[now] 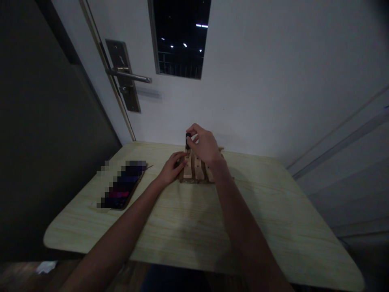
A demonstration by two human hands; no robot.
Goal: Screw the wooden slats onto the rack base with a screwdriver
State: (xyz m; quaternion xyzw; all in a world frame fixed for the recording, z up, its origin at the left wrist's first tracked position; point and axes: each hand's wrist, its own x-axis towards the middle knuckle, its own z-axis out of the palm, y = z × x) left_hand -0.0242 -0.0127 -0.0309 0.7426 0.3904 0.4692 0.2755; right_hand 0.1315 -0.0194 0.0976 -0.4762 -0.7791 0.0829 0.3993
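Note:
On the table sits a small wooden board (199, 181) bearing several pale, curved wooden strips (199, 172) with dark spots like screw heads. My right hand (204, 144) pinches the black handle of a small screwdriver (188, 142), held upright over the leftmost strip (187, 172). The screwdriver's tip is down by that strip, close to my left fingertips; exact contact is too small to make out. My left hand (172, 168) grips the strip's left side, thumb and forefinger near the tip. My right hand and wrist hide part of the board's right side.
A phone (124, 186), partly pixelated, lies on the left of the light wood-grain table (188, 227). Behind the table stands a white door (258, 81) with a metal lever handle (130, 76) and a dark window (182, 36).

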